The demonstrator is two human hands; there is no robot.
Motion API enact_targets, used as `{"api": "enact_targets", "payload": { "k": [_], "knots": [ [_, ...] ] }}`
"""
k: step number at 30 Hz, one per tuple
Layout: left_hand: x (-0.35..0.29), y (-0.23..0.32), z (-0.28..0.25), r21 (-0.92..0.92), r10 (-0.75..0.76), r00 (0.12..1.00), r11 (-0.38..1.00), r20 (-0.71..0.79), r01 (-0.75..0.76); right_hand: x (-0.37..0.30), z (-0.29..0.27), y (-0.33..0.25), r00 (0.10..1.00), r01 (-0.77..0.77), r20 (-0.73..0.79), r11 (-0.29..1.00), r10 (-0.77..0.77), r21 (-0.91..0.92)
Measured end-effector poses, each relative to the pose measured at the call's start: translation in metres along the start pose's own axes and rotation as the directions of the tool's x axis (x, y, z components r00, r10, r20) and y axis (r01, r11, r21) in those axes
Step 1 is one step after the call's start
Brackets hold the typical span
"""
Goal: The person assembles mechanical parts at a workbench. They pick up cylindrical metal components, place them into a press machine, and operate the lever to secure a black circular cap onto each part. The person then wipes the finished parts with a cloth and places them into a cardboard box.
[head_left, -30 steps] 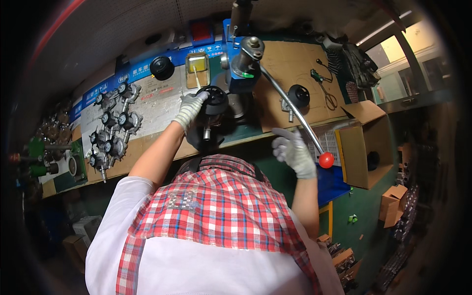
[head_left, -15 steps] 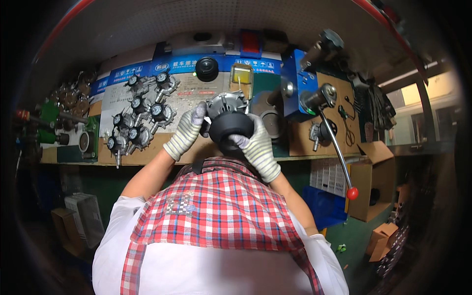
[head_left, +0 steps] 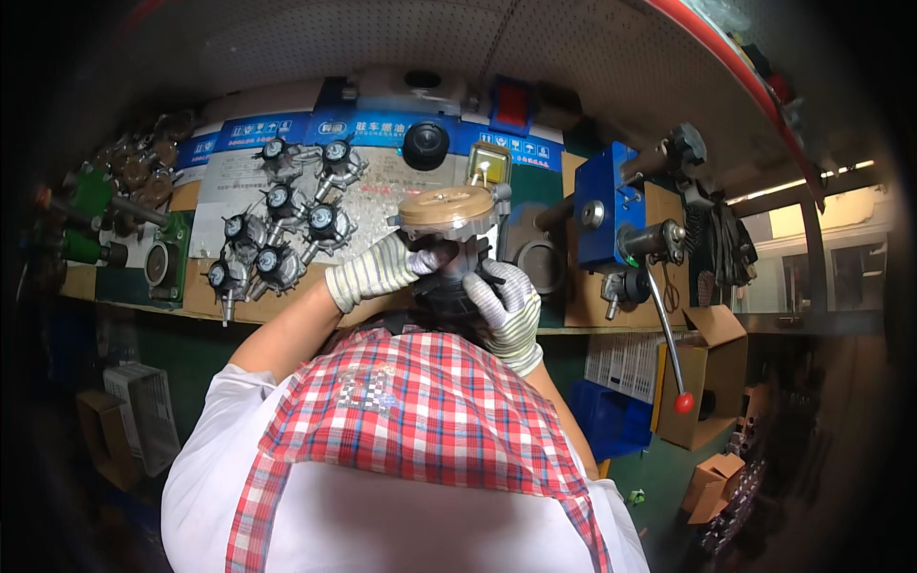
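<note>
Both my hands wear striped white work gloves and meet in front of my chest at the bench edge. Between them is a blower motor assembly (head_left: pixel 447 208), with a flat tan disc on top, a grey metal housing below it and a dark black part underneath. My left hand (head_left: pixel 380 267) grips its left side, fingers tucked under the disc. Lower on the right, my right hand (head_left: pixel 509 313) is closed round the black part, thumb up against it. Several similar grey metal motors with black centres (head_left: pixel 279 201) lie left of the assembly.
Behind the assembly sit a black round cap (head_left: pixel 426 145) and a small yellow-filled tray (head_left: pixel 490 164). A blue lever press (head_left: pixel 604 210) with a red-knobbed handle stands right. Green clamping tools (head_left: pixel 170 253) are at left. An open cardboard box (head_left: pixel 705 382) is below right.
The blower motor assembly has been tipped over, so its tan disc now faces up and the black part points down. My hands have shifted their grip round it. The view has swung slightly.
</note>
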State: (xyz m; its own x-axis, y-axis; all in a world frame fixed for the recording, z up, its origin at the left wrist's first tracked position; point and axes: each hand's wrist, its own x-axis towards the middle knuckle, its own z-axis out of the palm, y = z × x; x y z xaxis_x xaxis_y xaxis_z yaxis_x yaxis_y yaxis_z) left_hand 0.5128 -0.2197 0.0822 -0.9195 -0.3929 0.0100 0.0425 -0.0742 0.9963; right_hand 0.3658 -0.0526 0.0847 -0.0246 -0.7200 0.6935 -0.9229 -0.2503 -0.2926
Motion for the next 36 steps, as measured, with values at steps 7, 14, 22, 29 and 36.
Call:
{"api": "enact_targets", "payload": {
  "k": [7,14,22,29,36],
  "knots": [
    [0.005,0.006,0.01,-0.036,-0.133,0.988,0.99,0.082,0.136,-0.042,0.021,0.014,0.958,-0.245,-0.071,0.92,0.278,0.306],
    [0.012,-0.002,0.044,-0.017,-0.046,0.987,0.999,-0.154,0.044,-0.059,0.014,0.028,0.941,-0.339,0.074,0.907,0.331,0.251],
    [0.02,0.001,0.054,-0.098,-0.183,0.957,0.982,-0.224,0.164,-0.033,-0.025,0.004,0.773,-0.626,0.283,0.609,0.568,0.487],
    [0.02,0.008,0.053,-0.038,-0.211,0.956,0.977,-0.202,0.208,-0.075,-0.011,0.039,0.51,-0.737,0.046,0.409,0.859,0.537],
    [0.023,-0.014,0.046,0.058,-0.219,0.957,0.971,-0.192,0.234,-0.056,-0.019,0.027,0.582,-0.707,0.068,0.463,0.811,0.535]
  ]
}}
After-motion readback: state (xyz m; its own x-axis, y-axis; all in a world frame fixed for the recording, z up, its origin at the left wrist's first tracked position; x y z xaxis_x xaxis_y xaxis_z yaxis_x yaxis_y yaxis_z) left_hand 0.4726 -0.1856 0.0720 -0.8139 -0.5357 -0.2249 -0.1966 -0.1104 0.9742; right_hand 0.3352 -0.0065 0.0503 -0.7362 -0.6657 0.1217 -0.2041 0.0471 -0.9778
